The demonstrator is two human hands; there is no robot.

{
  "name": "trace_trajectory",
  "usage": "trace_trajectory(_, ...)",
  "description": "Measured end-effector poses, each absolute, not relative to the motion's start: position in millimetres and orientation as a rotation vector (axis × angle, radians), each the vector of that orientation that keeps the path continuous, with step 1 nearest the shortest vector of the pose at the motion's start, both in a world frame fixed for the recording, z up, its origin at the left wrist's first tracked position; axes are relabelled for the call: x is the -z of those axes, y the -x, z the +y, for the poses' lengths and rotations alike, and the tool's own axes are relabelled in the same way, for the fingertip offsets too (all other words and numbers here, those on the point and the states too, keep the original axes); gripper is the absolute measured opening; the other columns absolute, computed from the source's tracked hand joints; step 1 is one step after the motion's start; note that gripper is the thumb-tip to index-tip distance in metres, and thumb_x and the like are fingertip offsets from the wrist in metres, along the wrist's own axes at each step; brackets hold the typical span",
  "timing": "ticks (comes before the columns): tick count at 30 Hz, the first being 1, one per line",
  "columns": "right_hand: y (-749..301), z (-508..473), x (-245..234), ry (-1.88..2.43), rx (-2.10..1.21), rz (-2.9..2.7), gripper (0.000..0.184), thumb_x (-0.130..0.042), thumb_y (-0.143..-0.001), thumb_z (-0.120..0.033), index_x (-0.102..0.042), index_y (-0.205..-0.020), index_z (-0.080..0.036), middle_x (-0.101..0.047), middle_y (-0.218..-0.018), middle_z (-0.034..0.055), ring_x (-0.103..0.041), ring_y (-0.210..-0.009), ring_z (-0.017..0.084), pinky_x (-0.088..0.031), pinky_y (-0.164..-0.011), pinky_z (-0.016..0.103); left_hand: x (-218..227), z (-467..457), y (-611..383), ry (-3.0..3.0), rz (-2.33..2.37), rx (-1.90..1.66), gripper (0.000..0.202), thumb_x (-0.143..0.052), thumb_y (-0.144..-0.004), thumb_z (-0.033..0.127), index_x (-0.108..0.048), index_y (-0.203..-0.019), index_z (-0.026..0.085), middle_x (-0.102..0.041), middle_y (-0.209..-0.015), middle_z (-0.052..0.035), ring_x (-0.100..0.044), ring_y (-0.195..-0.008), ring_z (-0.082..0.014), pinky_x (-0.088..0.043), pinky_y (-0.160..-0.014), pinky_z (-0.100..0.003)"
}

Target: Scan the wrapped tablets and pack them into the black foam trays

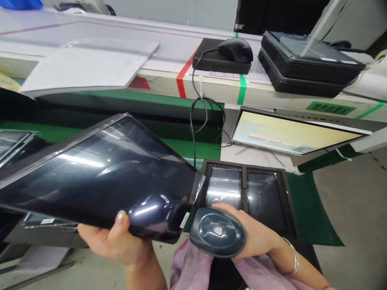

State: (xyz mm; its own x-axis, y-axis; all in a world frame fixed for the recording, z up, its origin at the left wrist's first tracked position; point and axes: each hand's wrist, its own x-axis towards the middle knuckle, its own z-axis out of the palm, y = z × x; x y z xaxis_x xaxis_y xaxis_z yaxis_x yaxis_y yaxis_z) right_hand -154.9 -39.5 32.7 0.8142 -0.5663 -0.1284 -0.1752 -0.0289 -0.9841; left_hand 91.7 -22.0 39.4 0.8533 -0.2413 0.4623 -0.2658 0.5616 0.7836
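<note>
My left hand (117, 241) is closed on the near edge of a large glossy black display panel (121, 177), its thumb on the face. The panel is held tilted in the air, with a clear film tab and a small white label (184, 220) at its right end. My right hand (254, 233) is wrapped round a dark handheld barcode scanner (217, 232), whose rounded head is close to the label end of the panel. The scanner's handle is hidden below its head. Beyond my right hand, a black foam tray (244, 177) holds two smaller film-covered panels (263, 193).
A lit monitor (296, 131) stands behind the tray. On the shelf above are a computer mouse (236, 50) on a black box, stacked black trays (308, 64) and a white board (90, 64). The mouse cable (193, 133) hangs over the edge. More panels (15, 145) lie at left.
</note>
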Motion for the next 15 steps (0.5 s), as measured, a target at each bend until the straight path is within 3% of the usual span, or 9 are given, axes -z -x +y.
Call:
trace_trajectory(5, 156.6, -38.8, -30.0, 1.595, 0.356, 0.591, 0.103, -0.084, -0.051, -0.034, -0.032, -0.140, -0.020, -0.058, -0.126, 0.0107, -0.057, -0.113, 0.026, -0.043, -0.097, 0.036, -35.9, -21.1, -94.1, -0.997, -0.571, -0.027, 0.046, -0.063, -0.053, 0.016, -0.071, -0.098, 0.021, -0.065, -0.077, 0.0019, -0.060, -0.090, -0.0260, -0.041, -0.099, -0.050)
trace_trajectory(11, 158.8, -37.8, -31.9, 1.599, 0.401, 0.578, 0.102, -0.083, -0.054, -0.028, -0.030, -0.140, -0.021, -0.056, -0.129, 0.0108, -0.056, -0.115, 0.027, -0.042, -0.099, 0.038, -40.3, -22.3, -93.6, -1.001, -0.534, -0.016, 0.046, -0.065, -0.050, 0.016, -0.072, -0.095, 0.019, -0.063, -0.072, 0.0008, -0.060, -0.085, -0.0268, -0.045, -0.093, -0.052)
trace_trajectory(15, 161.6, -38.3, -25.6, 1.555, 0.504, 0.635, 0.091, -0.079, -0.063, -0.024, -0.031, -0.139, -0.020, -0.052, -0.133, 0.0132, -0.053, -0.119, 0.026, -0.041, -0.101, 0.039, -50.2, -24.8, -90.5, -0.975, -0.548, -0.048, 0.032, -0.060, -0.047, 0.017, -0.073, -0.076, 0.019, -0.061, -0.068, 0.0003, -0.060, -0.086, -0.0274, -0.044, -0.095, -0.052)
